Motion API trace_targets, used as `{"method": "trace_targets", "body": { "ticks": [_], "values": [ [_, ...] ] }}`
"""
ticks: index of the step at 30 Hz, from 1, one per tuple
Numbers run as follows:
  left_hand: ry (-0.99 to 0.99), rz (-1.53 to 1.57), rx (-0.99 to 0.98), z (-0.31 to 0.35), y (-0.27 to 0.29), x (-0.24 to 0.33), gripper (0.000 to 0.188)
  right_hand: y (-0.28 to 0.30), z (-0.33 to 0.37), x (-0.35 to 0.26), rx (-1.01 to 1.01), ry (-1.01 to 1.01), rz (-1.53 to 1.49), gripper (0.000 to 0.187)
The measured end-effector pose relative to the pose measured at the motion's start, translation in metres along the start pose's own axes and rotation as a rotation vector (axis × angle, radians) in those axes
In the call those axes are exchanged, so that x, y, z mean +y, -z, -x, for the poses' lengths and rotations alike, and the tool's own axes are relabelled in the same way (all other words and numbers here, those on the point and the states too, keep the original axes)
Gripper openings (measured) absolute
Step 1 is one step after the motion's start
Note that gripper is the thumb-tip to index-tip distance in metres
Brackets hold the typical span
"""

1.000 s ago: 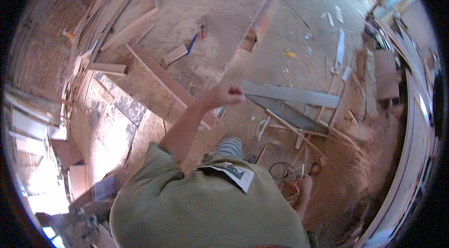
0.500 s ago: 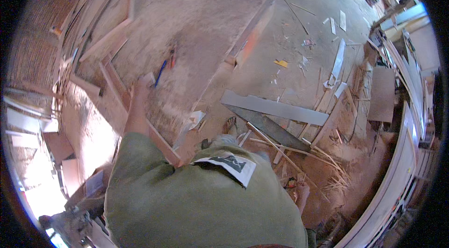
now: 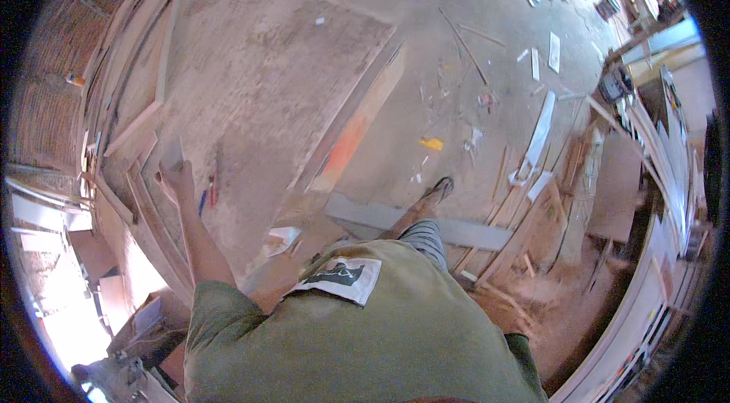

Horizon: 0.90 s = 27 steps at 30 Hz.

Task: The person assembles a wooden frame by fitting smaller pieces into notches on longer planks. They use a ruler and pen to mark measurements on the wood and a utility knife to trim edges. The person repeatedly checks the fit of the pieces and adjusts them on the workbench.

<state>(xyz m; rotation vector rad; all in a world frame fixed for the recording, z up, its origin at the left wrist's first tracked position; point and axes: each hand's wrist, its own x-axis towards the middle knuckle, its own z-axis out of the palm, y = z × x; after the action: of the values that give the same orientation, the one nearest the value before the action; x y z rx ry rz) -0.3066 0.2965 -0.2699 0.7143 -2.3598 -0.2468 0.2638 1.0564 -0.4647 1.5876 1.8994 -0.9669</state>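
Note:
My left hand is above the left part of a broad, dusty wooden surface. Its fingers are closed on a small greyish flat piece; the material cannot be made out. Just right of that hand, a blue pen-like stick and a slim red-and-dark tool lie on the surface. My right hand hangs low by my right side, near wood scraps. It is smeared, so its fingers and anything in them do not show clearly.
My sandalled foot is on the floor beside a long grey board. Wood strips and offcuts litter the floor to the right. Boards lean along the right edge. Long strips border the wooden surface's left side.
My foot has stepped forward onto the floor. My left hand, still holding the small piece, appears farther left. The pen and tool sit lower left in view, and more of the far end shows.

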Motion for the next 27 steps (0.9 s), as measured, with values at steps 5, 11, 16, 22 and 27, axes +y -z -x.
{"method": "trace_targets", "body": {
  "ticks": [5, 11, 16, 22, 27],
  "values": [
    [0.0, 0.095, -0.187, 0.035, -0.064, 0.204, 0.067, 0.121, -0.173, -0.142, 0.051, 0.203, -0.059, 0.071],
    [0.035, 0.143, -0.362, 0.075, -0.109, 0.4, 0.061, 0.295, -0.27, -0.498, 0.294, 0.727, -0.02, 0.065],
    [0.153, 0.04, -0.345, 0.064, -0.161, 0.479, 0.064, 0.339, -0.34, -0.68, 0.234, 1.027, -0.005, 0.066],
    [0.315, 0.04, -0.215, 0.01, -0.248, 0.554, 0.066, 0.352, -0.463, -0.717, 0.116, 0.841, 0.059, 0.086],
    [0.281, 0.187, -0.235, -0.07, -0.331, 0.6, 0.06, 0.334, -0.523, -0.709, -0.07, 0.34, 0.139, 0.077]
  ]
}}
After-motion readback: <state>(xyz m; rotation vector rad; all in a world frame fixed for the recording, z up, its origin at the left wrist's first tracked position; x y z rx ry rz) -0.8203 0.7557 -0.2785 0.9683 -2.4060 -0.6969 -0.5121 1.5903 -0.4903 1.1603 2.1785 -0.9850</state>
